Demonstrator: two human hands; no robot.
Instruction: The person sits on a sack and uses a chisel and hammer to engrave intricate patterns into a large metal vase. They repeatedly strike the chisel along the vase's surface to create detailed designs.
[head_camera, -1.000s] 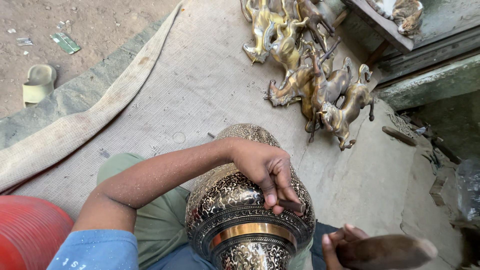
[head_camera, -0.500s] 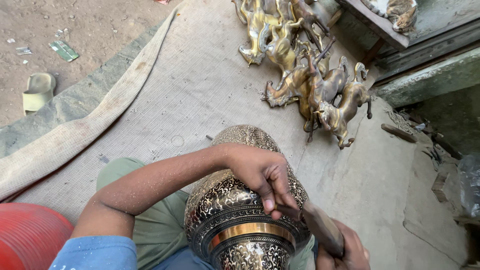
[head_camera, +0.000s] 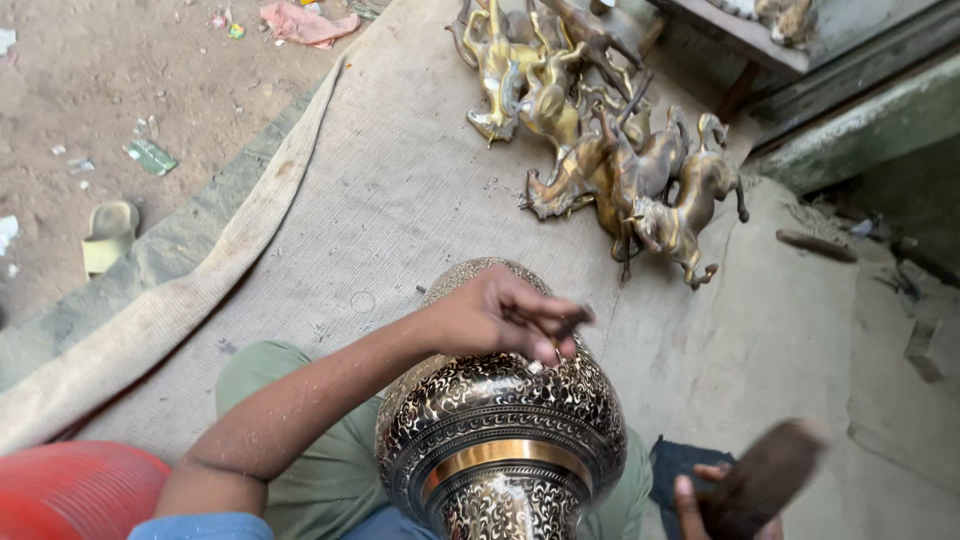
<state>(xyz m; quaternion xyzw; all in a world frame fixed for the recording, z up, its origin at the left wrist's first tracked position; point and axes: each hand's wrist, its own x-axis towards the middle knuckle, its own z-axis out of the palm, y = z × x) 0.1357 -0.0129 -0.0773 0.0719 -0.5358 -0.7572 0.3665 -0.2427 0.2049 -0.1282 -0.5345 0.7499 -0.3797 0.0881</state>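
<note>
Two hands work over a large engraved metal vase (head_camera: 500, 420): the left hand (head_camera: 500, 315) reaches across from the left with its forearm bent over the lap, its grip pinched shut on a thin dark tool (head_camera: 565, 325) held just above the vase's shoulder, while the right hand (head_camera: 715, 500), low at the right, is closed around a blurred dark wooden mallet (head_camera: 765, 475). Directly beneath the left grip, the vase lies tilted on the lap, dark with dense silvery scrollwork and a polished gold band (head_camera: 500, 460) near its neck.
</note>
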